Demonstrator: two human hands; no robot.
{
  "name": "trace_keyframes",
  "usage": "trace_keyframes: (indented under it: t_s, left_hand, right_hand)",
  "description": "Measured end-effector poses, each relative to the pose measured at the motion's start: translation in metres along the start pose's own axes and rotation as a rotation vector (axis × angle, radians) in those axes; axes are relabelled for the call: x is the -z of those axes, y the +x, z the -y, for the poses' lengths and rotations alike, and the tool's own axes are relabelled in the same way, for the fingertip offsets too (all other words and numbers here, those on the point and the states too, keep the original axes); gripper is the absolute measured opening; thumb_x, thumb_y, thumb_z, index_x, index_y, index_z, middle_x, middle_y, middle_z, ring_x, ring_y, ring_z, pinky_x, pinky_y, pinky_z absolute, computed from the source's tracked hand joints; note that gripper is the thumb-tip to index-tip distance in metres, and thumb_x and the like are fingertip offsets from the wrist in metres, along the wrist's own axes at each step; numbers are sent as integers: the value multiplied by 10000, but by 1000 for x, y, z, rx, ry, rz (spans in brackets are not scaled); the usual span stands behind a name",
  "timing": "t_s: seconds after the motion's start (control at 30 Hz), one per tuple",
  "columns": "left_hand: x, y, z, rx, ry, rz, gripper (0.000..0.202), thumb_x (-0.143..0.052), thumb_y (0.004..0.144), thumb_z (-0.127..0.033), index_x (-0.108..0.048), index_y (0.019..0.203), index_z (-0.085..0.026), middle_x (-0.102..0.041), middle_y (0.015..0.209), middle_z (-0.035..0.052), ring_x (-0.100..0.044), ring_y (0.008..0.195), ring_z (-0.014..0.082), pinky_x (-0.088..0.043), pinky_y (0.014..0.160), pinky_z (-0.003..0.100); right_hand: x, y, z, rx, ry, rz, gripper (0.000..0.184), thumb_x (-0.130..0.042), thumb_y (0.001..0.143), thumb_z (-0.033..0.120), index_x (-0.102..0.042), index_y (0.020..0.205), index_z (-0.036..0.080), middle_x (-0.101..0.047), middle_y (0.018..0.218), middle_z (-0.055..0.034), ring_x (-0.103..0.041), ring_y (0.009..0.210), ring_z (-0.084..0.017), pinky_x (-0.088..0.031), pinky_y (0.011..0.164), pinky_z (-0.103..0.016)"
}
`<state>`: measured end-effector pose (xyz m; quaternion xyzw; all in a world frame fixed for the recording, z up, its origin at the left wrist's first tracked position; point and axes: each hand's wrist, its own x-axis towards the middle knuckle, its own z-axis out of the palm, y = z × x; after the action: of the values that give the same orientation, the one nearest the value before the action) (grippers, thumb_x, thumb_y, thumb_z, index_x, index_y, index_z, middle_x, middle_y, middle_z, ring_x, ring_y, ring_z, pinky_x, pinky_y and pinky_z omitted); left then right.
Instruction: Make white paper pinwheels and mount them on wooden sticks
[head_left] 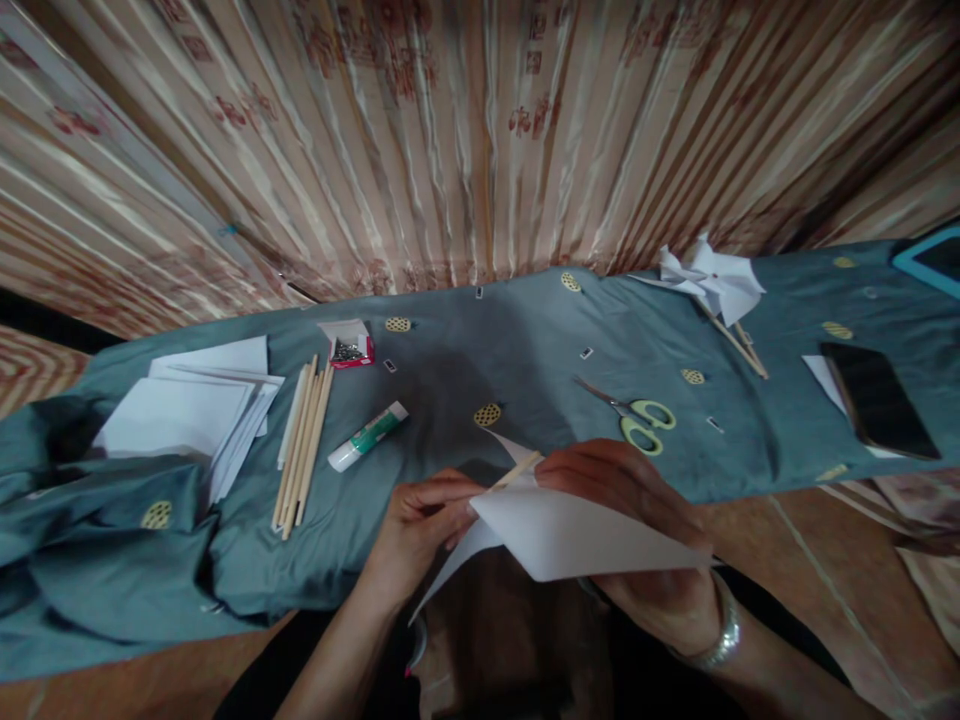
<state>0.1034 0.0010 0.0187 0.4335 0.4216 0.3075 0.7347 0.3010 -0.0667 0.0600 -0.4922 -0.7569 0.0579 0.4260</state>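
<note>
My left hand (420, 525) and my right hand (637, 520) hold a folded white paper piece (577, 535) just in front of the table edge. A thin wooden stick (516, 470) pokes out between the two hands at the paper's top. The left hand's fingers are pinched at the stick and the paper's left corner. My right hand's fingers curl over the top of the paper, with a silver bracelet (721, 640) on the wrist. The paper hides most of the right palm.
On the blue-grey cloth (465, 360) lie a stack of white paper squares (191, 405), several wooden sticks (304, 445), a glue stick (369, 436), a small box of pins (349, 345), yellow-handled scissors (637, 418), a finished paper pinwheel (712, 280) and a dark phone (877, 398).
</note>
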Motion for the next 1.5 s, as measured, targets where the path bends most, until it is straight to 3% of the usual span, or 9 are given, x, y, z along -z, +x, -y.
trace_keyframes:
  t_s: [0.17, 0.37, 0.73, 1.03, 1.23, 1.5]
  left_hand:
    - [1, -1, 2, -21, 3, -17, 341, -843, 553, -546, -798, 654, -224, -584, 628, 30, -422, 474, 69, -306, 418, 203]
    - [3, -1, 5, -64, 22, -61, 314, -849, 568, -512, -802, 687, -225, -630, 653, 36, -505, 540, 95, -381, 489, 204]
    - [-4, 0, 6, -134, -43, -79, 232, -874, 569, -424, -794, 664, -229, -638, 643, 24, -550, 570, 91, -409, 524, 176]
    - [-10, -1, -4, -164, -37, -69, 262, -875, 545, -465, -791, 642, -237, -625, 612, 25, -479, 476, 65, -384, 458, 176]
    - [-6, 1, -1, -197, 72, -93, 283, -854, 575, -495, -798, 669, -235, -637, 618, 45, -543, 552, 104, -414, 504, 188]
    - [-7, -1, -1, -241, 109, -84, 287, -838, 599, -509, -794, 658, -232, -652, 612, 53, -564, 575, 120, -436, 517, 199]
  right_hand:
    - [1, -4, -1, 15, 15, 27, 344, -549, 915, 186, -547, 1259, 195, -701, 1046, -92, -622, 1029, -253, -534, 857, -436]
    - [1, -2, 0, 17, 21, 41, 287, -471, 965, 237, -556, 1231, 171, -700, 1035, -106, -621, 1021, -250, -534, 852, -442]
    - [0, 1, 0, 22, 35, 24, 263, -601, 887, 160, -575, 1146, 122, -686, 1004, -94, -603, 991, -218, -516, 867, -383]
    - [5, 2, 2, 1, 43, 19, 236, -545, 931, 226, -580, 1153, 150, -696, 1003, -83, -615, 1012, -213, -517, 886, -360]
    - [4, 5, 3, -46, 19, -13, 215, -552, 909, 183, -582, 1121, 202, -713, 935, -40, -655, 915, -190, -552, 821, -326]
    - [3, 3, 3, -109, 24, 8, 186, -566, 898, 182, -608, 1078, 194, -712, 941, -49, -650, 914, -191, -548, 811, -318]
